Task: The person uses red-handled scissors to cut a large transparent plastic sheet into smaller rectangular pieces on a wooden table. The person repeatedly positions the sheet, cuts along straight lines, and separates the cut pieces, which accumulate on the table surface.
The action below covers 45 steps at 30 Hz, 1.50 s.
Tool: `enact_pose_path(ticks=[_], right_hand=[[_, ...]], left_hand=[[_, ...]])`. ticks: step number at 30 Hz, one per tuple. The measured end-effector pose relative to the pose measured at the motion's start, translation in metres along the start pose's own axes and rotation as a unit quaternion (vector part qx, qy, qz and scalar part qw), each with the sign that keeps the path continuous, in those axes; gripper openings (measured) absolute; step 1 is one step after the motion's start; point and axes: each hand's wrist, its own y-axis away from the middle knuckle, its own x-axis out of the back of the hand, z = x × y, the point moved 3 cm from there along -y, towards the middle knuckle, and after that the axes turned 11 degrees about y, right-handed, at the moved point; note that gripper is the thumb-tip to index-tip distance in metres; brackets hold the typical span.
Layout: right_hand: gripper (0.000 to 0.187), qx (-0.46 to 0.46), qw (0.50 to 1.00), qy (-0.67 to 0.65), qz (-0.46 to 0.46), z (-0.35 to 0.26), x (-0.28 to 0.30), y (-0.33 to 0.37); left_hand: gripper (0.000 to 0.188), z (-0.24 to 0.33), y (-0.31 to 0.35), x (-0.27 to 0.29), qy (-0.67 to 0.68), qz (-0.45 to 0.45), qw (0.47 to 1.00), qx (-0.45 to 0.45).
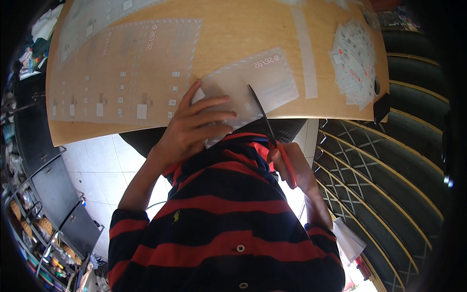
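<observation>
A pair of scissors with red handles and dark blades is in my right hand, just off the table's near edge. Its blades point up and away, lying over a translucent printed plastic sheet. That sheet sits at an angle on the wooden table, with its near corner hanging past the edge. My left hand rests on the sheet's left part with fingers spread flat. Whether the blades are parted, I cannot tell. Left of my hand lies a larger translucent printed sheet.
A heap of small printed pieces lies at the table's right, near a black object at the corner. A pale strip runs along the tabletop. Dark cabinets stand left; a folding metal gate stands right.
</observation>
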Motion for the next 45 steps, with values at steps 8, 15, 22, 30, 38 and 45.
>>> enact_pose_path(ticks=[8, 15, 22, 30, 38, 45], right_hand=[[0.061, -0.008, 0.999, -0.025, -0.029, -0.013, 0.004, -0.004], [0.064, -0.088, 0.992, -0.085, -0.037, 0.001, -0.008, -0.004], [0.061, -0.007, 0.999, -0.044, 0.019, 0.003, -0.017, -0.012], [0.057, 0.016, 0.999, -0.021, 0.041, -0.002, -0.016, -0.016], [0.048, 0.017, 0.998, -0.024, 0.058, 0.006, -0.019, -0.016], [0.056, 0.131, 0.987, -0.046, 0.085, 0.013, -0.029, -0.019]], left_hand=[[0.033, -0.001, 0.002, -0.002, 0.017, -0.018, 1.0, -0.011], [0.031, 0.001, 0.0, 0.0, 0.017, -0.027, 0.999, -0.007], [0.028, 0.001, -0.001, 0.001, 0.022, -0.031, 0.999, -0.01], [0.026, 0.007, -0.003, 0.004, 0.024, -0.035, 0.999, -0.005], [0.024, 0.013, -0.003, 0.009, -0.04, -0.089, 0.995, 0.0], [0.05, 0.037, -0.032, 0.045, -0.036, 0.043, 0.996, 0.072]])
